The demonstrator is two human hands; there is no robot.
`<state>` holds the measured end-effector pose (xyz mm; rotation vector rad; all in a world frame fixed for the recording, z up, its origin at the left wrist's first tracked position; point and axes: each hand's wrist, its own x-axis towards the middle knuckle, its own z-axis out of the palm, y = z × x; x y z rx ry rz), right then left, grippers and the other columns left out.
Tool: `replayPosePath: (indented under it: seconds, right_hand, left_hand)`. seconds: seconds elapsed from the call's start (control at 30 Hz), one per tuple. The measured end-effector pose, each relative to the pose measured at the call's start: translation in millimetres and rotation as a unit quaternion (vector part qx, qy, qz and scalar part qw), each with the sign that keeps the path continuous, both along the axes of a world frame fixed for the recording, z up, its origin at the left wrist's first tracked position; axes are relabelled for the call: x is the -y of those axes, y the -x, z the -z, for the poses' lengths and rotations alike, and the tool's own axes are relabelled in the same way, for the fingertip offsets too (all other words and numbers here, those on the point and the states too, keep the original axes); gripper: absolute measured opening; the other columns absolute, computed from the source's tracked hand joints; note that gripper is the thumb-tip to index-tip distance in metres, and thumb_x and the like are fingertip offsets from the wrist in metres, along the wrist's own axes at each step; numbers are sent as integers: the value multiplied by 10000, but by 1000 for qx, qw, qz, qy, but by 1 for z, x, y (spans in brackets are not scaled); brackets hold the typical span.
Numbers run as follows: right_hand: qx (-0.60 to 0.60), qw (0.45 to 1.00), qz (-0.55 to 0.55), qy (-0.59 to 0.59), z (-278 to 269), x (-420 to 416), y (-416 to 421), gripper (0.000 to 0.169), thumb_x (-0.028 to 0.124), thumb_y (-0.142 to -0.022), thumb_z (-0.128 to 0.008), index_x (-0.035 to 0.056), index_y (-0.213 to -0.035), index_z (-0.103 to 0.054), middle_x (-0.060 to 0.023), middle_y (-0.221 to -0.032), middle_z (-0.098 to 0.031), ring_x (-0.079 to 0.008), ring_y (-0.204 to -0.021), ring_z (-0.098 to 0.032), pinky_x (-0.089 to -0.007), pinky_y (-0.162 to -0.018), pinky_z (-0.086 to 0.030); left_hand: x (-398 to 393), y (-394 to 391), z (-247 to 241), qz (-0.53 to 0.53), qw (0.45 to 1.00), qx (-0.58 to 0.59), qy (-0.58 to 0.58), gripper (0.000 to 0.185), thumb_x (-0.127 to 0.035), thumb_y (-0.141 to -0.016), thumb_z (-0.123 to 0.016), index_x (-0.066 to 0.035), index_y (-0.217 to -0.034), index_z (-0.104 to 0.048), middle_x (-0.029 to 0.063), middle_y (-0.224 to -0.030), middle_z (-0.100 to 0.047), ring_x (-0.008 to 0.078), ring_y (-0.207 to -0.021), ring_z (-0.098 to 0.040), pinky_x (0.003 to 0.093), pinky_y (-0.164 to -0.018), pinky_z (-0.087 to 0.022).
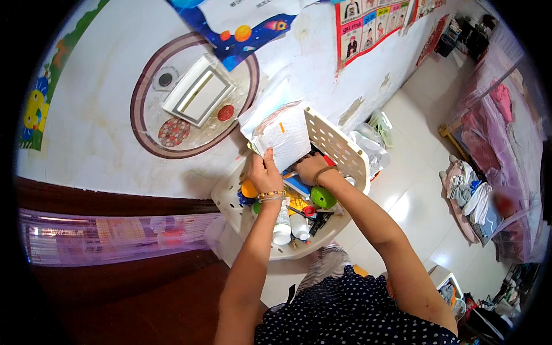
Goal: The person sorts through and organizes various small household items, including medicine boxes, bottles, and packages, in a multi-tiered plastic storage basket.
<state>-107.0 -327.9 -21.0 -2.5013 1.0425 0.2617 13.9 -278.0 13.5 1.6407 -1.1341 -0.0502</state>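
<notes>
My left hand [264, 173] grips the lower edge of a white paper pad or booklet [282, 140], thumb on top, tilted up against the wall. My right hand [311, 169] reaches into a cream perforated plastic basket [361, 161], below the paper's right edge. Its fingertips are hidden, so any hold is unclear. Beneath my hands the basket holds a green ball with holes [323, 197], a flat blue item [296, 185], a yellow packet [296, 201] and a red ring [308, 211]. Two white plastic bottles [282, 232] lie near its front rim, beside black pens or similar sticks [318, 223].
A white framed fixture [199, 92] juts from the wall inside an oval sticker. Posters [366, 26] hang above. Clear plastic bags [374, 148] stand right of the basket. Farther right, folded clothes [472, 189] lie near a bed with a purple net [487, 142].
</notes>
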Motion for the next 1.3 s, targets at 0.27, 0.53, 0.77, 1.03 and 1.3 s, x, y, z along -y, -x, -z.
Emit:
replayPosePath:
  seconds: [0.27, 0.53, 0.77, 1.03, 1.3]
  right_hand:
    - [27, 999, 10, 32, 16, -2, -2, 262, 201, -837, -473, 115, -986, -671, -95, -1100, -624, -257, -1027, -578, -420, -859, -418]
    - [117, 990, 72, 23, 16, 1, 2, 224, 168, -826, -486, 59, -922, -657, -172, -929, -654, -315, -845, -639, -427, -742, -500]
    - [175, 951, 233, 104, 2, -8, 10, 199, 113, -807, -496, -10, -932, -590, -241, -1021, -549, -343, -798, -634, -423, -701, -527]
    - [303, 924, 162, 169, 0, -10, 19, 176, 85, -775, -508, 34, -926, -585, -185, -1289, -411, -359, -948, -574, -411, -828, -484]
    - [287, 930, 217, 72, 4, -1, 32, 197, 55, -774, -500, 1, -934, -601, -214, -1143, -535, -368, -919, -593, -434, -819, -476]
  left_hand:
    - [8, 1, 51, 9, 971, -240, -13, 211, -110, -865, -587, 39, -1011, -553, 73, -867, -646, 138, -654, -592, 268, -565, -507]
    - [5, -24, 76, 92, 971, -214, -57, 254, -113, -803, -675, 24, -985, -563, 37, -784, -625, 89, -590, -537, 227, -516, -446]
    - [-2, -27, 62, 24, 976, -60, -209, 349, -166, -773, -717, 43, -996, -548, 62, -773, -627, 101, -554, -545, 246, -420, -438]
    - [-30, -6, 13, -106, 983, 24, -146, 297, -171, -734, -759, -6, -747, -513, 83, -719, -637, 150, -624, -606, 253, -509, -475]
    - [-20, -1, 21, 24, 986, -137, -96, 238, -196, -842, -610, 18, -946, -617, 114, -656, -648, 174, -552, -625, 292, -547, -470]
